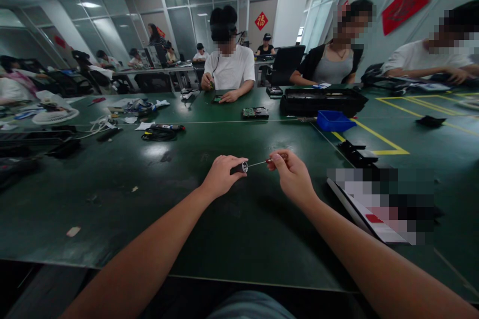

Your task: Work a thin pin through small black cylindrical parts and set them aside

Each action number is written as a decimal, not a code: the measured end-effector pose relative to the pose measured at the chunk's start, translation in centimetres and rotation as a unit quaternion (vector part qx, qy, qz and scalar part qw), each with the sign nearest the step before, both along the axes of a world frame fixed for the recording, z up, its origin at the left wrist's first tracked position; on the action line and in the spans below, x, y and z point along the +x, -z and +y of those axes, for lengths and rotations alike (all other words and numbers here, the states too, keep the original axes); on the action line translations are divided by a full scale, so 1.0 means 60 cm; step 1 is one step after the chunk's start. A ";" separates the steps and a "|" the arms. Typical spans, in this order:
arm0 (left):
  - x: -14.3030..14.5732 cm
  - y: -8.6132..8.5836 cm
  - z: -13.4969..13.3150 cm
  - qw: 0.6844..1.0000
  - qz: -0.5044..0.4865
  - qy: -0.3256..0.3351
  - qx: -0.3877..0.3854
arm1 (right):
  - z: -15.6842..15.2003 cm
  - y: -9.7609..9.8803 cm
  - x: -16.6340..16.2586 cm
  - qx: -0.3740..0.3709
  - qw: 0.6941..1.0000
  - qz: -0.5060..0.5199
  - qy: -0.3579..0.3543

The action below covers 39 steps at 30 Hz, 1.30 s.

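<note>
While the left hand (220, 173) curls its fingers round a black tube (238, 168) just below the frame's centre, the right hand (294, 172) pinches a screwdriver (268, 161), its shaft pointing to the tube's end, contact unclear. Beyond, on the table (239, 239), lie a drive (255, 112), upper centre, and a blue bin (334, 121), right of centre.

Head-worn view, forward and down

Red diamond sign (261, 21), character "福", on far door (272, 34)
</note>
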<state>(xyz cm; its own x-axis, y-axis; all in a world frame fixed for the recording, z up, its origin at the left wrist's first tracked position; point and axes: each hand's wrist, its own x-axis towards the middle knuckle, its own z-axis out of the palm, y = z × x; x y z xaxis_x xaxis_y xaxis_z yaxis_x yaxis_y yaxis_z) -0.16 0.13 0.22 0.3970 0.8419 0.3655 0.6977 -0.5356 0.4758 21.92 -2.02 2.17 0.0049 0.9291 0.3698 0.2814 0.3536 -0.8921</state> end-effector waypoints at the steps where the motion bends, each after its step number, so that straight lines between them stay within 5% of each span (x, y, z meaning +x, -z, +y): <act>1: 0.000 0.000 0.000 1.000 0.001 -0.001 0.000 | -0.001 -0.001 0.000 0.000 1.000 -0.007 -0.003; 18: 0.000 0.005 0.002 0.999 0.024 -0.012 -0.035 | 0.001 -0.003 0.003 0.025 0.988 -0.145 0.041; 32: -0.002 -0.006 0.001 0.955 -0.265 -0.097 -0.093 | 0.001 -0.005 0.005 0.005 0.990 -0.126 0.055; 39: 0.004 -0.032 -0.011 0.914 -0.325 -0.082 -0.227 | 0.004 0.003 0.008 0.007 0.993 -0.110 0.048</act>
<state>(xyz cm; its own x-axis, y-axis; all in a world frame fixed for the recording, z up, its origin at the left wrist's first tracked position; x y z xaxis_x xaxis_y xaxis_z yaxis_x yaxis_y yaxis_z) 0.06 -0.52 2.13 0.0752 0.9941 0.0779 0.2412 -0.0939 0.9659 22.40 -1.76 1.99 0.0106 0.9230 0.3848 0.5012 0.3281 -0.8007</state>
